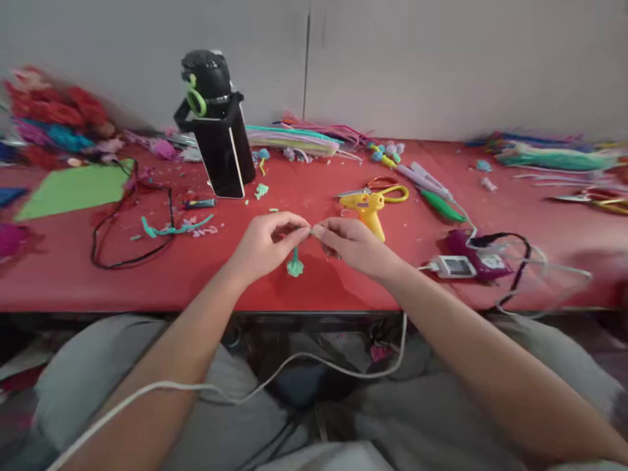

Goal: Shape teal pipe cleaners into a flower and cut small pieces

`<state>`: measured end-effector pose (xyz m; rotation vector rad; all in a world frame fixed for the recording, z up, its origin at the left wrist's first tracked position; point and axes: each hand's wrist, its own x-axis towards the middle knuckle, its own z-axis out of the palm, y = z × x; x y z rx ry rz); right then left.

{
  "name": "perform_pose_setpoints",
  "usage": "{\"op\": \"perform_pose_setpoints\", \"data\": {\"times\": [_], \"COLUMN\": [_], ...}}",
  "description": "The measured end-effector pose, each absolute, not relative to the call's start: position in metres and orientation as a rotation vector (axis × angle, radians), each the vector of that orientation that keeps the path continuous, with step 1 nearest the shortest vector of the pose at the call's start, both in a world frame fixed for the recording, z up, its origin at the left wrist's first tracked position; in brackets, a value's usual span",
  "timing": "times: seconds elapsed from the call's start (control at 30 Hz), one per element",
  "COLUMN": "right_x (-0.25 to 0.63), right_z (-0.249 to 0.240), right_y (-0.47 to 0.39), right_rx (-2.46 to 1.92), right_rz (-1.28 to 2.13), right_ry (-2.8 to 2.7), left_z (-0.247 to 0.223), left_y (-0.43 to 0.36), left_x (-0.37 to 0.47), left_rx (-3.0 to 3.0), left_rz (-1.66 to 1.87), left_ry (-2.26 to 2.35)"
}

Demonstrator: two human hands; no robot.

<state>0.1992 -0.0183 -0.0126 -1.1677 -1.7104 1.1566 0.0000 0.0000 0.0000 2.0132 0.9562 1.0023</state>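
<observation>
My left hand [267, 242] and my right hand [350, 242] meet fingertip to fingertip above the red table [275, 294]. Both are closed in a pinch around a tiny pale green bit [312, 231], mostly hidden by the fingers. Just below my left fingers is a small mint-green fuzzy piece [295, 265] with a short stem reaching up toward them; whether it is held or lying on the table is unclear. Behind my right hand lies a yellow glue gun [367, 208], with scissors [383, 190] touching or close to it.
A black holder [220, 150] with a phone stands at the back left. Fuzzy stems [294, 137] lie along the wall. A white adapter [454, 266] and cables sit at right, a black cord loop [115, 265] at left. A white cable [304, 355] crosses my lap.
</observation>
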Motion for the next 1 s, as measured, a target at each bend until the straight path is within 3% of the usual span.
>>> {"op": "perform_pose_setpoints", "data": {"times": [0.47, 0.73, 1.0], "right_x": [0.196, 0.200, 0.194], "right_z": [-0.013, -0.007, -0.009], "right_y": [-0.024, -0.027, -0.031], "right_rx": [-1.091, -1.151, -1.138], "right_rz": [1.298, 0.843, 0.620], "right_ry": [-1.527, -1.600, -1.692], "left_z": [0.000, 0.001, 0.004], "left_y": [-0.001, -0.001, -0.003], "left_x": [0.003, 0.003, 0.005], "left_rx": [1.957, 1.923, 1.924], "left_rz": [0.974, 0.988, 0.977], "left_ry": [0.975, 0.974, 0.977]}}
